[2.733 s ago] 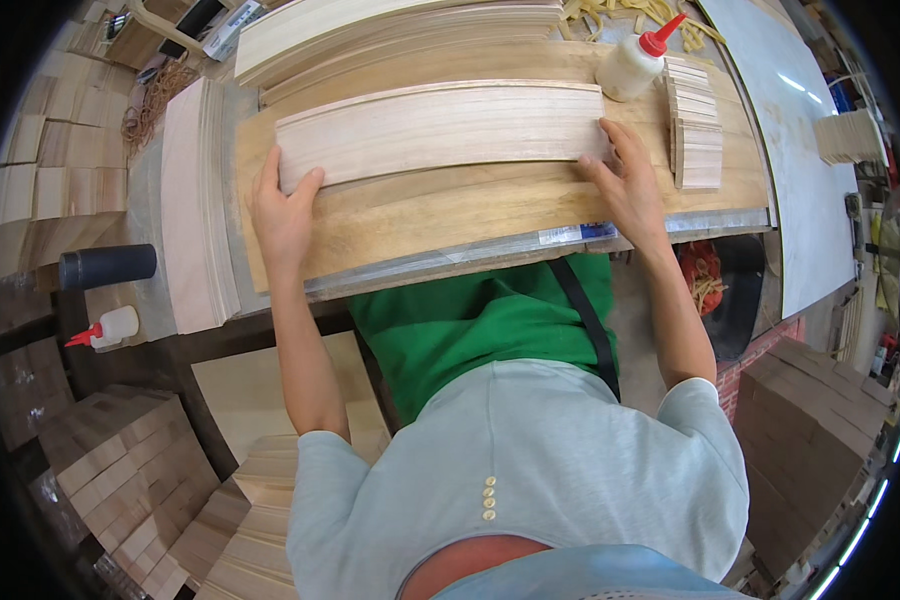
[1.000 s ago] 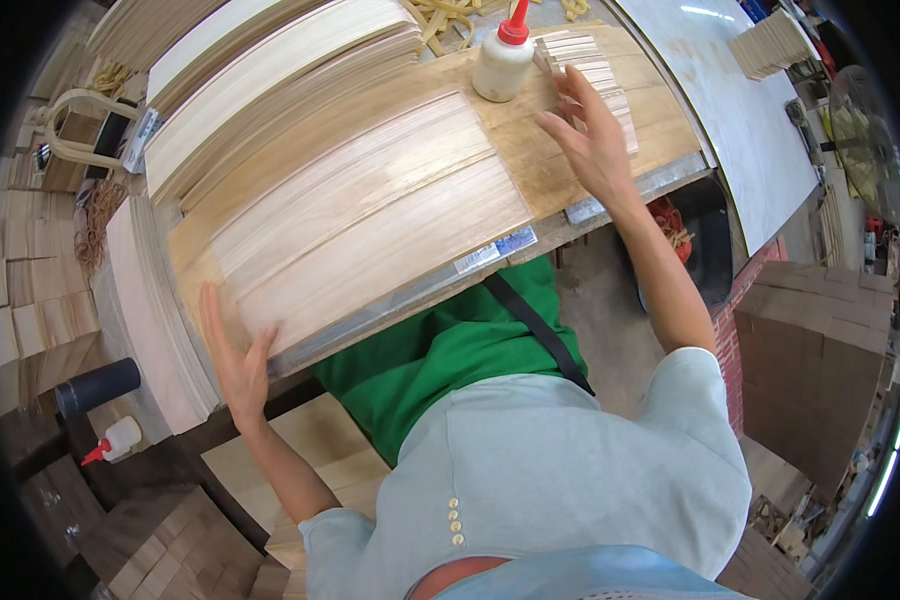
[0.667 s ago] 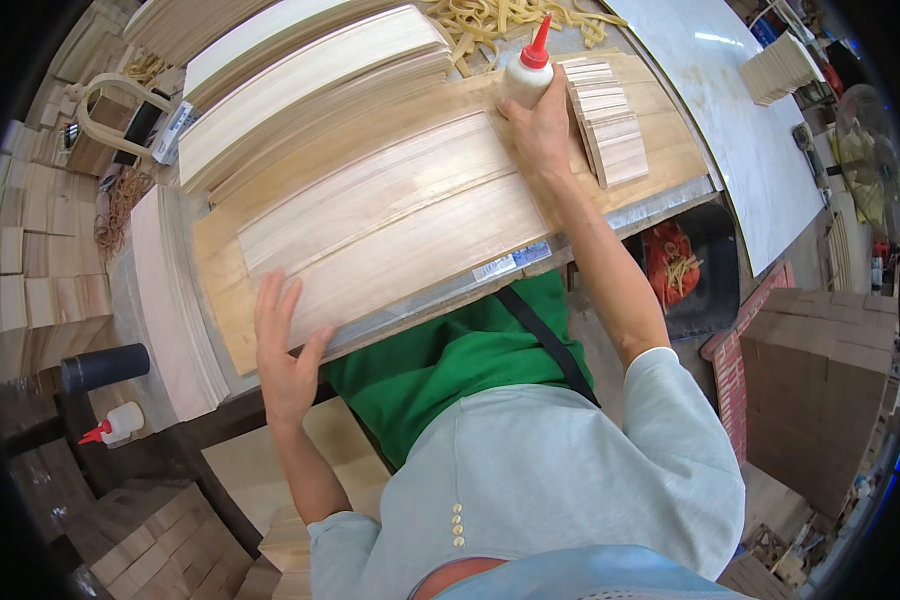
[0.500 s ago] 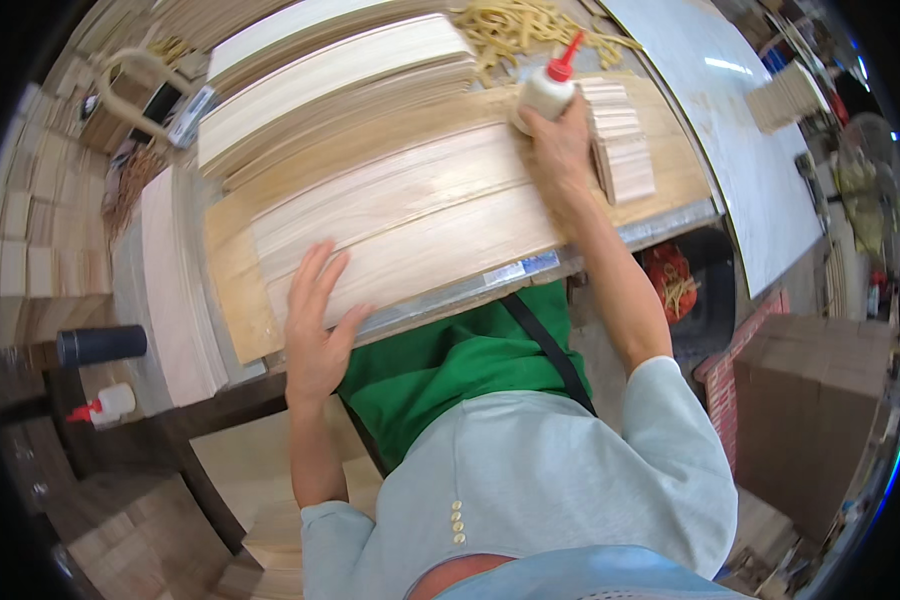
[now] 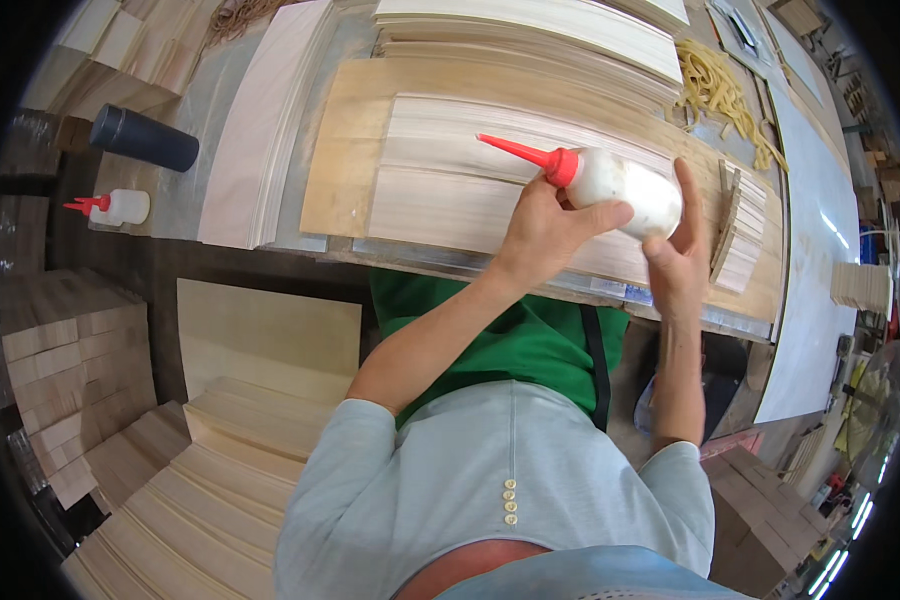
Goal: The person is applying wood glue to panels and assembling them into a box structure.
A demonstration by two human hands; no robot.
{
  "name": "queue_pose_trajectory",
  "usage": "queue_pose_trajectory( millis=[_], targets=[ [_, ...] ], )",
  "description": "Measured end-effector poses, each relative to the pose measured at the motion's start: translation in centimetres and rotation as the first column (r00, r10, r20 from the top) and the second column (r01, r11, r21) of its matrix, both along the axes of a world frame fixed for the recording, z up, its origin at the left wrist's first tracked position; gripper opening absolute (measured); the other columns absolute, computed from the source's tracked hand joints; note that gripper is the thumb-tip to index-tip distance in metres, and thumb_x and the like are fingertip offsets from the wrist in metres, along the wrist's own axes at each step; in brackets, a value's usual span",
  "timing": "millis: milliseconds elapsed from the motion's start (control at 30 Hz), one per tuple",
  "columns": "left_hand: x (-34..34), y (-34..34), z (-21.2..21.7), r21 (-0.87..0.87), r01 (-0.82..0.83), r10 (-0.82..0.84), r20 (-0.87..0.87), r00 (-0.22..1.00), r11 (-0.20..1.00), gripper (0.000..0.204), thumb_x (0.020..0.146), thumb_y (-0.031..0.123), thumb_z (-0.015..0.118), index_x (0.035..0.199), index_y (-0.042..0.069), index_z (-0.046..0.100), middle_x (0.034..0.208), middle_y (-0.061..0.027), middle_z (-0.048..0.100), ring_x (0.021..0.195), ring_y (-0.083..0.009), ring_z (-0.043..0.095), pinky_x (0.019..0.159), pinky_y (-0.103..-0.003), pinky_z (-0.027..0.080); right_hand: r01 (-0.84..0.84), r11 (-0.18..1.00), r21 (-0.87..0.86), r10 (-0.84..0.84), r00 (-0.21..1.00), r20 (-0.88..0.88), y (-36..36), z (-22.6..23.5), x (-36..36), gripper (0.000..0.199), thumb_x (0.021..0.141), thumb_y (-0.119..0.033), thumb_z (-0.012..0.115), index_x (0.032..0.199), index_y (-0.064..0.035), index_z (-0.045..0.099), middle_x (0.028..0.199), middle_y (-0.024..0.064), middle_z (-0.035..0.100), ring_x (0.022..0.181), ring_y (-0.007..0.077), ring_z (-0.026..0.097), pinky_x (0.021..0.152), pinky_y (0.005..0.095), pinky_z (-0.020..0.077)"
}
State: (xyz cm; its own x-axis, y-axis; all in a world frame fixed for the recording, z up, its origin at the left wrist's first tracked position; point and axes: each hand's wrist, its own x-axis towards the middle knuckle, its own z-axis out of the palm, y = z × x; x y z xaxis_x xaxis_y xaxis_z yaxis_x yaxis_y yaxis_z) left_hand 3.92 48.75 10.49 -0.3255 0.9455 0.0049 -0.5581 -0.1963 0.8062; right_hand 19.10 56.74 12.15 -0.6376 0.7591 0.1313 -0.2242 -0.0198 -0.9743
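A white glue bottle (image 5: 625, 187) with a red pointed nozzle lies sideways in both my hands, above pale wood veneer sheets (image 5: 450, 170) laid on a brown board. My left hand (image 5: 545, 225) grips the bottle near its red cap, nozzle pointing left. My right hand (image 5: 675, 250) wraps the bottle's base from the right. The nozzle tip hangs over the veneer sheets.
A second small glue bottle (image 5: 110, 207) and a dark cylinder (image 5: 145, 138) lie at the left on the bench. A stack of thin sheets (image 5: 265, 120) sits beside them, small wood slats (image 5: 740, 235) and yellow rubber bands (image 5: 715, 85) at the right. Wood stacks (image 5: 180, 490) stand below.
My right hand picked the glue bottle up from the back of the bench. My left hand left the veneer edge and came across to grip the bottle too.
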Motion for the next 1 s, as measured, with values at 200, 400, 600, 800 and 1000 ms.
queue_pose_trajectory(
  millis=[200, 400, 600, 800, 1000],
  targets=[
    [1.0, 0.6, 0.6, -0.022, -0.132, 0.134, 0.09, 0.987, 0.991, 0.057, 0.074, 0.018, 0.083, 0.12, 0.0, 0.054, 0.102, -0.007, 0.065, 0.099, -0.0156, 0.061, 0.085, -0.03, 0.051, -0.066, 0.798, -0.598, -0.296, 0.822, -0.486, -3.2, -3.1, -4.4, 0.065, 0.086, -0.024, 0.074, 0.139, -0.0035, 0.042, 0.136, 0.009, 0.051, 0.127, 0.0252, 0.047, 0.115, 0.0431, 0.0298],
    [-6.4, -4.7, -1.3, -0.059, -0.165, -0.003, -0.946, 0.324, 0.985, 0.09, 0.067, 0.032, 0.084, 0.14, 0.002, 0.042, 0.146, -0.0219, 0.037, 0.138, -0.0369, 0.03, 0.114, -0.044, 0.026, -0.147, 0.859, -0.49, -0.152, 0.84, -0.52, 0.3, -1.7, -4.8, 0.061, 0.093, -0.031, 0.065, 0.14, -0.0033, 0.039, 0.141, 0.0172, 0.047, 0.132, 0.0343, 0.044, 0.109, 0.0579, 0.0376],
    [-13.4, -8.4, -1.4, -0.271, -0.104, -0.285, -0.946, -0.157, 0.957, 0.102, 0.061, 0.043, 0.084, 0.147, 0.011, 0.038, 0.157, -0.0171, 0.024, 0.146, -0.0357, 0.016, 0.118, -0.046, 0.018, -0.114, 0.929, -0.352, -0.041, 0.914, -0.403, 3.4, -0.3, -8.3, 0.053, 0.091, -0.019, 0.066, 0.135, -0.0014, 0.044, 0.132, 0.018, 0.054, 0.127, 0.0362, 0.049, 0.106, 0.0632, 0.0393],
    [-14.7, -8.4, -3.2, -0.287, -0.057, -0.292, -0.948, -0.124, 0.956, 0.104, 0.06, 0.051, 0.081, 0.147, 0.013, 0.038, 0.158, -0.0166, 0.022, 0.147, -0.0351, 0.015, 0.119, -0.047, 0.017, -0.211, 0.941, -0.265, 0.12, 0.939, -0.321, 4.7, -0.6, -14.3, 0.053, 0.088, -0.016, 0.069, 0.132, -0.0027, 0.044, 0.127, 0.0132, 0.055, 0.121, 0.0304, 0.053, 0.104, 0.0596, 0.0418],
    [-14.5, -8.5, -3.0, -0.282, -0.07, -0.288, -0.952, -0.102, 0.957, 0.103, 0.06, 0.047, 0.083, 0.147, 0.013, 0.039, 0.159, -0.0152, 0.022, 0.147, -0.0343, 0.015, 0.118, -0.048, 0.019, -0.238, 0.959, -0.152, 0.207, 0.959, -0.192, 4.9, -1.3, -19.3, 0.051, 0.087, -0.016, 0.07, 0.13, -0.0023, 0.047, 0.124, 0.0121, 0.057, 0.119, 0.0273, 0.055, 0.099, 0.0528, 0.048]
  ],
)
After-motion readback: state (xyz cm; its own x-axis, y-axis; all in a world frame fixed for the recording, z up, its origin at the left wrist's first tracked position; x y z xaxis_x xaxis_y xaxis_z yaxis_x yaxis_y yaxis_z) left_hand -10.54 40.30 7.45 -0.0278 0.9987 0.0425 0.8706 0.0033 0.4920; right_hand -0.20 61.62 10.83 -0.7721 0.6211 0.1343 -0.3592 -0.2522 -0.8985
